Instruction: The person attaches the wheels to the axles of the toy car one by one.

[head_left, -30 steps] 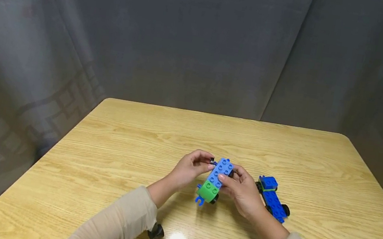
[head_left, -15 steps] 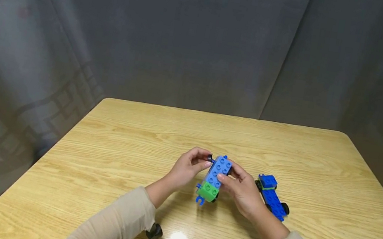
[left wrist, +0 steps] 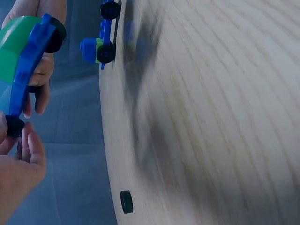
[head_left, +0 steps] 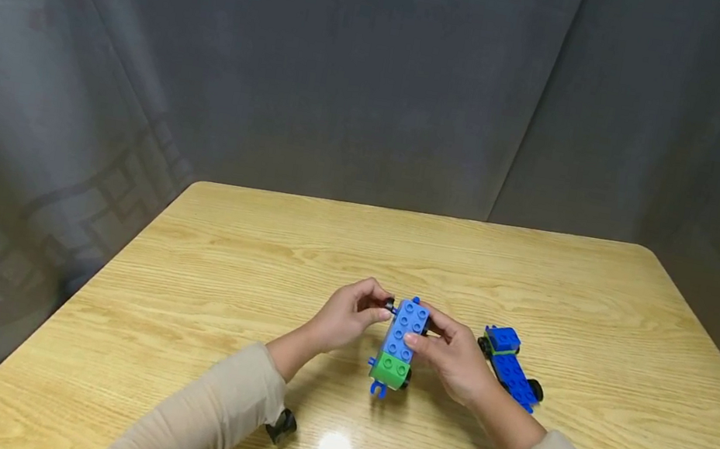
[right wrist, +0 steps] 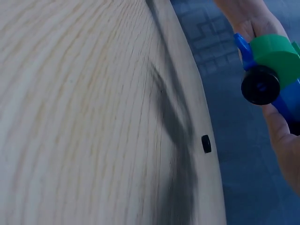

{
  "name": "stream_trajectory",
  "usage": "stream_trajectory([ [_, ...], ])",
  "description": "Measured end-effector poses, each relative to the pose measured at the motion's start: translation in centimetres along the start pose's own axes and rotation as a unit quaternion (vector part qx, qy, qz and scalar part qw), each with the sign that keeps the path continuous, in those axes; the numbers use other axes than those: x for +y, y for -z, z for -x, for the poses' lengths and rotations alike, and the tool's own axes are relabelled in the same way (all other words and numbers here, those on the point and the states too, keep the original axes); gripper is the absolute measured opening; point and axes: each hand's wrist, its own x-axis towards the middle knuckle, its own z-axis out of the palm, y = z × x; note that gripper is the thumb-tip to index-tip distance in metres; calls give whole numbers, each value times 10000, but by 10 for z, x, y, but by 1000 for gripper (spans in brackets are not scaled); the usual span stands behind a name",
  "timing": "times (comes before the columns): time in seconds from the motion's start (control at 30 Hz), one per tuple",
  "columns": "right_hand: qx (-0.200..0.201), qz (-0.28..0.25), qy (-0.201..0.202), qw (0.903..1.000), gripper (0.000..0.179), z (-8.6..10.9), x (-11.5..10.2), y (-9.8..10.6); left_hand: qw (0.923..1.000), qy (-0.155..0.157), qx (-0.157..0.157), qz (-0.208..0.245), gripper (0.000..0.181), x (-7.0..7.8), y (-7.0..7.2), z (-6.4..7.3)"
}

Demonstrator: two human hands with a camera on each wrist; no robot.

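Observation:
In the head view, a toy car (head_left: 409, 326) with a studded blue top and a green block (head_left: 390, 371) at its near end is held over the table. My right hand (head_left: 452, 357) grips its right side, thumb on the blue studs. My left hand (head_left: 345, 316) pinches a small black wheel (head_left: 389, 304) at the far left axle end. A blue axle stub (head_left: 372, 361) sticks out bare at the near left. Opposite it, a black wheel (right wrist: 261, 85) sits beside the green block in the right wrist view. A blue hook (head_left: 378, 390) juts from the near end.
A second toy car (head_left: 515, 373), dark blue with black wheels, stands on the wooden table (head_left: 260, 232) right of my right hand. One loose black wheel (left wrist: 126, 201) stands on the table in the left wrist view. Grey curtains (head_left: 355, 75) hang behind the table.
The toy car has turned to point more straight ahead and shifted slightly left. My left fingers stay on the wheel, which has moved slightly left with the car's far end.

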Motion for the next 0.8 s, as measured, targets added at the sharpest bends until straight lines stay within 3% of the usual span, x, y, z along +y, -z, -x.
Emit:
stream_trajectory([
  [0.1, 13, 141, 16, 9999, 55, 1, -3, 0, 9999, 43, -101, -15, 11, 2, 0, -2],
  [0.27, -46, 267, 52, 9996, 59, 0, -9, 0, 9998, 49, -137, 131, 13, -11, -1, -9],
  [0.6, 8, -309, -614, 9976, 64, -3, -10, 3, 9985, 299, -73, 447, 13, -16, 1, -10],
  [0.8, 208, -300, -840, 9958, 59, -5, -9, 1, 9958, 429, -16, 805, 15, -21, -1, -11],
])
